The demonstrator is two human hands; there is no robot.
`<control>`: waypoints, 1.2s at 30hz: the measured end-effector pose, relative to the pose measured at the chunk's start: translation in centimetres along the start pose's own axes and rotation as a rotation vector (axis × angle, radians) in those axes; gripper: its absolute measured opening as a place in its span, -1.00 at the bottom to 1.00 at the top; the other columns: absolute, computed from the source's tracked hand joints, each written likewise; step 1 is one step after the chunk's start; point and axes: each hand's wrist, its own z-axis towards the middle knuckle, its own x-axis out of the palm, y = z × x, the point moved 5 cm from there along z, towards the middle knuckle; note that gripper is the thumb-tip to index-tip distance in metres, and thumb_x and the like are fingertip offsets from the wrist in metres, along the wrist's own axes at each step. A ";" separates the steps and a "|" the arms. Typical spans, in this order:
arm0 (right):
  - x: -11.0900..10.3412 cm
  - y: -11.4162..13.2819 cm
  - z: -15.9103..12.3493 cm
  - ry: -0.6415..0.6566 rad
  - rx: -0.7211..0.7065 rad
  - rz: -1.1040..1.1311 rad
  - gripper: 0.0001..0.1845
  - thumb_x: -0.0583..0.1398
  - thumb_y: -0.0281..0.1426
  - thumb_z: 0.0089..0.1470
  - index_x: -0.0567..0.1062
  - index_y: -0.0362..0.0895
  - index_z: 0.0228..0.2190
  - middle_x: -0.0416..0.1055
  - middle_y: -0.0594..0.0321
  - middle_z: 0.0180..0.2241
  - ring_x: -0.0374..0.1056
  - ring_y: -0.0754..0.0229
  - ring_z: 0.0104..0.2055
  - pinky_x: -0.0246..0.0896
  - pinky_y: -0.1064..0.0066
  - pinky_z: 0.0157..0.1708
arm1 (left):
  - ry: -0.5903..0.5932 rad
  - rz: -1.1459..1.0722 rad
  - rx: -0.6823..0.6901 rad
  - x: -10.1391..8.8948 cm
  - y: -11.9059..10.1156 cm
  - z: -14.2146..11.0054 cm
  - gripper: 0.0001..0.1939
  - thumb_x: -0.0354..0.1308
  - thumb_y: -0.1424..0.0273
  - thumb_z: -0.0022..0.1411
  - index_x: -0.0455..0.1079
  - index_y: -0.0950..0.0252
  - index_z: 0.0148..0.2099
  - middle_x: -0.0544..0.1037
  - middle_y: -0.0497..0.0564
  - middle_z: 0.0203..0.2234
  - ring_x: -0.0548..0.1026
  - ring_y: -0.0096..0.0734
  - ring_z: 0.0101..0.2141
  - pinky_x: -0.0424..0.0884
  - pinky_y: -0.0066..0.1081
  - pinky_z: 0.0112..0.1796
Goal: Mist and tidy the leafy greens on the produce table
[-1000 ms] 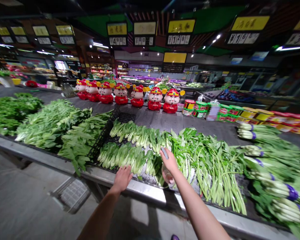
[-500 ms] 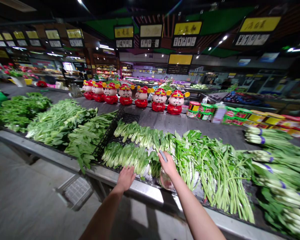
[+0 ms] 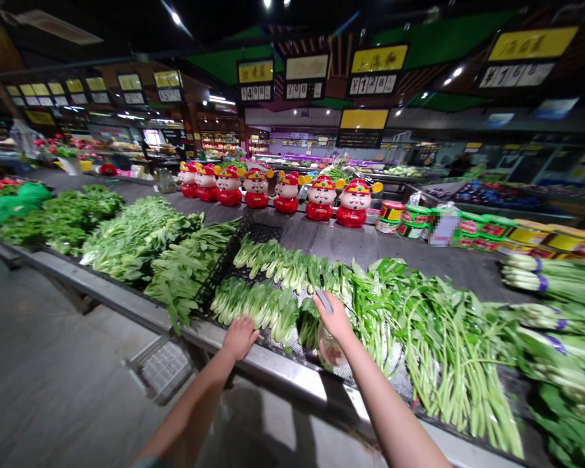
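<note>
My right hand point(image 3: 332, 318) is closed around the top of a clear, rounded spray bottle point(image 3: 330, 350), with a grey lever or strip showing above the fingers. The bottle is held over the front of a perforated dark tray point(image 3: 299, 356), beside small bok choy and long-stemmed greens. My left hand point(image 3: 240, 336) lies palm down at the near ends of the front row of bok choy point(image 3: 260, 305), fingers spread and touching the leaves. Behind is a second row of bok choy point(image 3: 292, 265). Wet leafy greens point(image 3: 419, 312) lie right of the bottle.
A metal rail point(image 3: 292, 374) runs along the stand's front. Leafy heaps point(image 3: 131, 240) lie to the left, purple-banded bundles point(image 3: 556, 318) to the right. Red figurines point(image 3: 286, 195) and stacked tubs point(image 3: 468, 229) line the back. A grey crate point(image 3: 163, 370) sits low beneath.
The view has swung left, so the stand appears shifted right. The right hand keeps hold of the spray bottle over the tray. My left hand stays at the front bok choy row.
</note>
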 end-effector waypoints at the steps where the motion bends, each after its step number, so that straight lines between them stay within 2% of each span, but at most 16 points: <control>1: 0.2 0.1 0.0 0.005 0.001 -0.001 -0.53 0.03 -0.01 0.20 0.50 -0.12 -0.32 0.50 0.14 -0.39 0.40 0.07 -0.35 0.32 0.21 -0.30 | 0.006 0.015 -0.026 -0.1 0.8 0.0 -0.52 -0.17 0.20 0.41 0.39 0.28 0.16 0.44 0.18 0.17 0.25 -0.07 0.26 0.11 -0.01 0.24; 4: 1.0 -0.1 -0.1 0.034 0.023 -0.028 -0.52 0.00 0.01 0.21 0.48 -0.08 -0.40 0.48 0.16 -0.42 0.40 0.08 -0.37 0.30 0.24 -0.34 | 0.039 0.054 -0.084 0.1 2.5 -0.3 -0.49 -0.18 0.17 0.40 0.39 0.33 0.17 0.42 0.24 0.18 0.23 -0.02 0.27 0.13 0.00 0.23; 7: 1.6 -0.7 -0.4 0.045 0.057 -0.077 -0.51 -0.02 0.02 0.22 0.44 -0.07 -0.46 0.46 0.18 -0.45 0.38 0.09 -0.42 0.27 0.25 -0.37 | 0.072 0.104 -0.091 0.7 3.0 -0.7 -0.46 -0.18 0.16 0.40 0.37 0.37 0.19 0.39 0.27 0.20 0.22 -0.02 0.27 0.10 -0.04 0.24; 12: 1.9 -0.8 -0.3 0.027 0.064 -0.079 -0.52 -0.01 0.00 0.22 0.46 -0.09 -0.38 0.47 0.16 -0.42 0.40 0.07 -0.37 0.27 0.25 -0.34 | 0.019 0.106 -0.075 1.3 2.9 -1.1 -0.47 -0.16 0.17 0.40 0.39 0.36 0.18 0.42 0.28 0.18 0.30 -0.04 0.22 0.11 -0.04 0.24; 17: 2.3 0.9 1.2 0.013 0.024 -0.077 -0.53 -0.01 -0.01 0.22 0.46 -0.11 -0.31 0.49 0.11 -0.35 0.41 0.06 -0.31 0.24 0.28 -0.31 | 0.029 0.078 -0.082 1.5 2.9 -1.1 -0.45 -0.16 0.17 0.40 0.38 0.41 0.19 0.38 0.32 0.20 0.26 -0.03 0.25 0.09 -0.03 0.25; 23: 3.6 3.0 3.5 -0.001 0.002 -0.043 -0.52 -0.02 0.02 0.20 0.40 -0.09 -0.45 0.44 0.17 -0.45 0.36 0.12 -0.39 0.18 0.34 -0.37 | 0.086 0.109 -0.099 1.0 2.5 -1.3 -0.44 -0.18 0.18 0.42 0.35 0.44 0.22 0.34 0.32 0.23 0.22 -0.04 0.27 0.07 -0.05 0.27; 31: 5.4 1.6 2.6 0.012 0.118 -0.006 -0.52 -0.01 0.03 0.18 0.33 -0.04 -0.55 0.42 0.20 -0.49 0.36 0.10 -0.44 0.21 0.30 -0.39 | 0.105 0.098 -0.124 0.8 2.4 -1.5 -0.41 -0.22 0.17 0.43 0.31 0.46 0.25 0.29 0.31 0.26 0.18 -0.06 0.29 0.02 -0.08 0.29; 36: 5.6 2.2 3.2 0.014 0.064 0.032 -0.52 -0.01 0.03 0.17 0.40 -0.08 -0.46 0.47 0.13 -0.42 0.40 0.06 -0.36 0.22 0.29 -0.34 | 0.094 0.093 -0.126 0.8 2.4 -1.6 -0.41 -0.23 0.17 0.43 0.32 0.44 0.24 0.30 0.30 0.26 0.18 -0.08 0.30 0.00 -0.09 0.29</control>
